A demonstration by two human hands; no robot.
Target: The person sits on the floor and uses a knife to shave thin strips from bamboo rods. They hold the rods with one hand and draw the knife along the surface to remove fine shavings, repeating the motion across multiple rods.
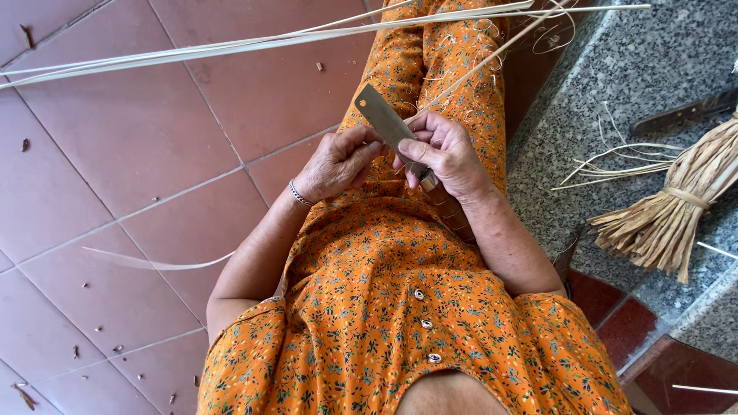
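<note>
My right hand [446, 154] grips the handle of a flat rectangular knife [382, 117] whose blade points up and left over my lap. My left hand [338, 163] pinches a thin pale strip against the blade's edge, fingertips touching the metal. Long pale split cane strips [254, 44] run from the blade area far out to the left, above the floor. I sit in an orange flowered dress [392, 292].
A grey speckled stone ledge [653, 69] lies to my right, carrying a tied bundle of straw-coloured fibres [676, 204], loose shavings [607, 165] and another dark knife [680, 114]. Red floor tiles [138, 138] on the left hold a curled shaving [154, 263] and small chips.
</note>
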